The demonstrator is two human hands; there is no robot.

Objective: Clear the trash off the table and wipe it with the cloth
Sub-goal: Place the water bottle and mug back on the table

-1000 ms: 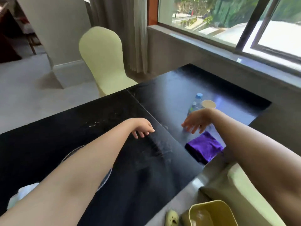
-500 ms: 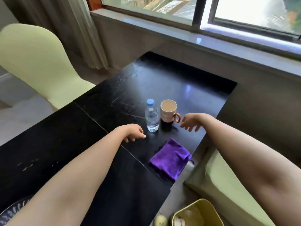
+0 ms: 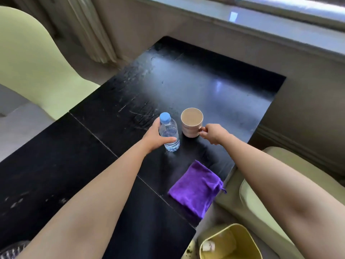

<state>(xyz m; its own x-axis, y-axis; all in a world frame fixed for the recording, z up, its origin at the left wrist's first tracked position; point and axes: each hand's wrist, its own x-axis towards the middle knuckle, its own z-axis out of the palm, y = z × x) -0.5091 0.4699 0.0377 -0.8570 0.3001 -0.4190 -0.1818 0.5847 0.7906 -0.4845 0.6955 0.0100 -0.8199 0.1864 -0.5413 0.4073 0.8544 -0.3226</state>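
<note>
On the table point(image 3: 214, 94), left hand point(image 3: 155, 138) wraps the bottle point(image 3: 169, 132), right hand point(image 3: 214, 134) pinches the mug point(image 3: 191, 122) handle; cloth point(image 3: 196, 187) lies nearer.

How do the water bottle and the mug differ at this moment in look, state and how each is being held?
The water bottle is clear plastic, sealed with a blue cap; the mug is opaque, pale and open-topped. The left hand wraps the bottle's body; the right hand pinches only the mug's handle. Both stand upright, side by side, on the black table.

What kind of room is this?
Probably a dining or café corner by a window: a black table with pale green chairs, holding a mug, with a bin beside it.
</note>
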